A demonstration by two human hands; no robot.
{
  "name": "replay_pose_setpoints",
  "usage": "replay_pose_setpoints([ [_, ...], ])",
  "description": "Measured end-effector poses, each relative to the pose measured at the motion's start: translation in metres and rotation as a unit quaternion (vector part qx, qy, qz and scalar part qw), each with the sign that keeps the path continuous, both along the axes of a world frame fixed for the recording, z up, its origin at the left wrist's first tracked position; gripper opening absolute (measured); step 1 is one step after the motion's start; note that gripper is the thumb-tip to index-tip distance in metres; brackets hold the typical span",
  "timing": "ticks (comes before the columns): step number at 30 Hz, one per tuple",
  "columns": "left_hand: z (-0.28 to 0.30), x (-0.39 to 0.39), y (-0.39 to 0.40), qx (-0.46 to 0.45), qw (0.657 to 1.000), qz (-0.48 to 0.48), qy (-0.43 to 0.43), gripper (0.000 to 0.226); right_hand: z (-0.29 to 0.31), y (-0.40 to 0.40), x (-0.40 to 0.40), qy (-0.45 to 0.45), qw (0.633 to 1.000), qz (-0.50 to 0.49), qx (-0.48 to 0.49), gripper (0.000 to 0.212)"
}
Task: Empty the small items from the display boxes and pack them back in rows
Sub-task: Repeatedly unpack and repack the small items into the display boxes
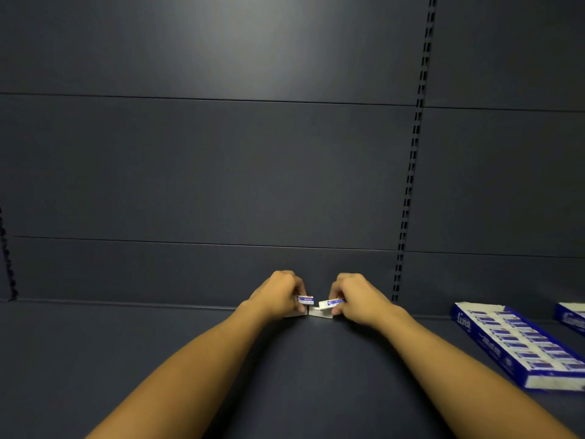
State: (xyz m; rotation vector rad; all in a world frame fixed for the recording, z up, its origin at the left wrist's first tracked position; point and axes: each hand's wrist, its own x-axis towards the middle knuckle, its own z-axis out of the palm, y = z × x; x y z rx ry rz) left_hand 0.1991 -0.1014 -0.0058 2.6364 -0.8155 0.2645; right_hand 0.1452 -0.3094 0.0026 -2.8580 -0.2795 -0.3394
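Note:
Both arms reach far back on a dark shelf (158, 359). My left hand (278, 294) pinches a small white eraser with a blue sleeve (305, 299). My right hand (357, 296) pinches another small eraser (329, 303), tilted, just right of the first. Below them more white erasers (318, 313) lie on the shelf near the back wall, partly hidden by my fingers. At the right a long blue display box (468, 327) holds a row of several erasers (519, 343).
A second blue box (571, 316) is cut off by the right edge. The dark back panel (221, 169) rises behind my hands, with a slotted upright (411, 160) to the right.

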Motion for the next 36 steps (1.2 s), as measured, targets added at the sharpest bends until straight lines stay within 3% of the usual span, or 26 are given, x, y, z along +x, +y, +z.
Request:
replay_pose_setpoints([
  [6, 0.010, -0.002, -0.034, 0.006, 0.999, -0.032, -0.034, 0.012, 0.011, -0.024, -0.031, -0.022, 0.996, -0.077, -0.026, 0.016],
  [17, 0.012, -0.038, -0.133, -0.001, 0.987, -0.161, -0.026, 0.020, 0.010, -0.091, -0.110, -0.009, 0.972, -0.218, -0.081, 0.012],
  [36, 0.021, -0.213, -0.311, -0.001, 0.963, -0.261, -0.071, 0.028, 0.015, -0.249, -0.322, 0.004, 0.941, -0.323, -0.096, 0.011],
])
